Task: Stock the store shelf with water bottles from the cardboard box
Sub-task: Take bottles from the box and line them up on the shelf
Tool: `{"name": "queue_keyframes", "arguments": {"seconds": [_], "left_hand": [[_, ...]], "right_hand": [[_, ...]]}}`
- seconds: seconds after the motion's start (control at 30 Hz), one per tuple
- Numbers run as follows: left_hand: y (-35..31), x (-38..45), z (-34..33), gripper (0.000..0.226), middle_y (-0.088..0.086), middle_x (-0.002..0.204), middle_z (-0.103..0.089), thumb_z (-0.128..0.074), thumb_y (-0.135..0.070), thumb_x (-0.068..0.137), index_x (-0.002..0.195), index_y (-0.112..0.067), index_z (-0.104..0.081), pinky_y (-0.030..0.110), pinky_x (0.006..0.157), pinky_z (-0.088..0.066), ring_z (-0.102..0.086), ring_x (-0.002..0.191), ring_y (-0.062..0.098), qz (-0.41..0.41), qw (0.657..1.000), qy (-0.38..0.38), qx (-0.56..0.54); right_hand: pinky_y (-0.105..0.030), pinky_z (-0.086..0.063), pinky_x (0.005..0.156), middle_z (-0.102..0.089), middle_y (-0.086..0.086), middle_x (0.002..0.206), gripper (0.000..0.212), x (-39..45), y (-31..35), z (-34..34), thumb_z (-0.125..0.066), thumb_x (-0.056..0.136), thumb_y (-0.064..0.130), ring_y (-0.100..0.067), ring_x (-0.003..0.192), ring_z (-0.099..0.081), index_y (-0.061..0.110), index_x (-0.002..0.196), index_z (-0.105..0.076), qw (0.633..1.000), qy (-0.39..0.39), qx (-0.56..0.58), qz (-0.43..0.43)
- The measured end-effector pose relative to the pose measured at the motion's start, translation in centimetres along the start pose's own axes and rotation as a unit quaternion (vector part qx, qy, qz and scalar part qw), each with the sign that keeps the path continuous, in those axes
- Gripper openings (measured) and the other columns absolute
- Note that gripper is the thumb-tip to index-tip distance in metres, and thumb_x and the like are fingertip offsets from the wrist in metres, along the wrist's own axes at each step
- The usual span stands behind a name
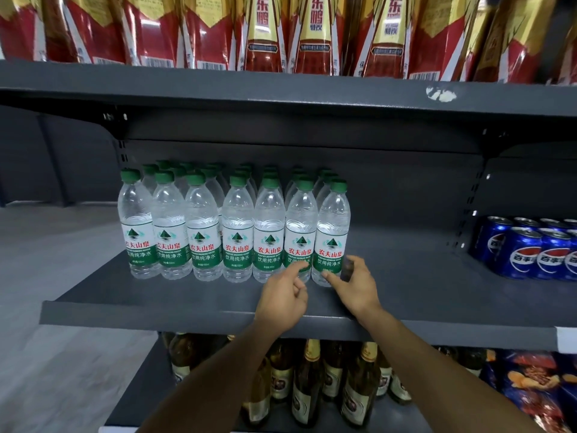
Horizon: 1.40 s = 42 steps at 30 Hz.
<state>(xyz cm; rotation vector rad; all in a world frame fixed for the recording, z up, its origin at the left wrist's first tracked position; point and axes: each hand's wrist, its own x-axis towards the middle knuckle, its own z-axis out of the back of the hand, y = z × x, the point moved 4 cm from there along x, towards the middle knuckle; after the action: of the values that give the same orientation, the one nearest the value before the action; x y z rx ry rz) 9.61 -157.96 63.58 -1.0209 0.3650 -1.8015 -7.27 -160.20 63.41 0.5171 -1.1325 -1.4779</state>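
Several clear water bottles (237, 232) with green caps and green labels stand in rows on the left half of the grey middle shelf (199, 317). My left hand (282, 296) hovers over the shelf's front edge with loosely curled fingers, its index tip at the base of the sixth front bottle (300, 223). My right hand (354, 287) is just right of it, thumb touching the foot of the rightmost front bottle (333, 226), its blurred fingers beside that bottle. Neither hand holds anything. The cardboard box is out of view.
The shelf's right half is bare up to the blue Pepsi cans (530, 251) at far right. Red and gold drink bottles (315, 35) fill the shelf above. Brown glass bottles (307, 382) stand on the shelf below, with snack packs (537, 385) to their right.
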Motion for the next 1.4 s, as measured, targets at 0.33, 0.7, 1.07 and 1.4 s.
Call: {"name": "queue_keyframes", "arguments": {"seconds": [0.33,0.7,1.07,1.4], "left_hand": [[-1.1,-6.2,3.6,0.043,-0.015,0.076,-0.06,-0.063,-0.012,0.084,0.124,-0.025,-0.057,0.026,0.08,-0.053,-0.06,0.073,0.005,0.046,0.999,0.003,-0.012],[1.2,-16.0,3.2,0.021,-0.01,0.097,-0.068,-0.061,-0.03,0.088,0.108,-0.026,-0.066,0.012,0.072,-0.045,-0.062,0.093,0.007,0.174,0.977,0.115,-0.037],[5.4,-21.8,-5.2,0.024,0.004,0.107,-0.068,-0.059,-0.029,0.089,0.101,-0.012,-0.07,0.02,0.066,-0.043,-0.06,0.087,0.012,0.188,0.915,0.35,0.074],[16.1,-28.3,-20.3,0.033,0.007,0.062,-0.048,-0.053,-0.02,0.091,0.059,-0.018,-0.045,0.025,0.063,-0.032,-0.045,0.061,0.013,0.305,0.85,0.427,0.039]], "right_hand": [[-0.02,-0.048,0.078,-0.063,0.002,0.086,0.027,-9.0,3.1,-0.4,-0.074,0.081,0.026,-0.011,0.082,-0.059,0.011,0.101,-0.064,0.999,0.046,0.0,0.019],[-0.024,-0.048,0.073,-0.061,0.002,0.077,0.016,-20.2,-1.3,-3.0,-0.072,0.083,0.023,-0.011,0.076,-0.057,0.012,0.091,-0.065,0.972,0.209,0.033,-0.098],[-0.017,-0.044,0.052,-0.063,0.002,0.081,0.012,-25.7,-13.1,-4.5,-0.068,0.085,0.032,-0.008,0.073,-0.061,0.023,0.082,-0.06,0.902,0.349,-0.048,-0.249],[-0.007,-0.038,0.047,-0.054,-0.005,0.095,0.009,-26.5,-31.1,-7.5,-0.058,0.093,0.015,-0.005,0.077,-0.053,0.015,0.102,-0.055,0.859,0.384,-0.06,-0.332]]}}
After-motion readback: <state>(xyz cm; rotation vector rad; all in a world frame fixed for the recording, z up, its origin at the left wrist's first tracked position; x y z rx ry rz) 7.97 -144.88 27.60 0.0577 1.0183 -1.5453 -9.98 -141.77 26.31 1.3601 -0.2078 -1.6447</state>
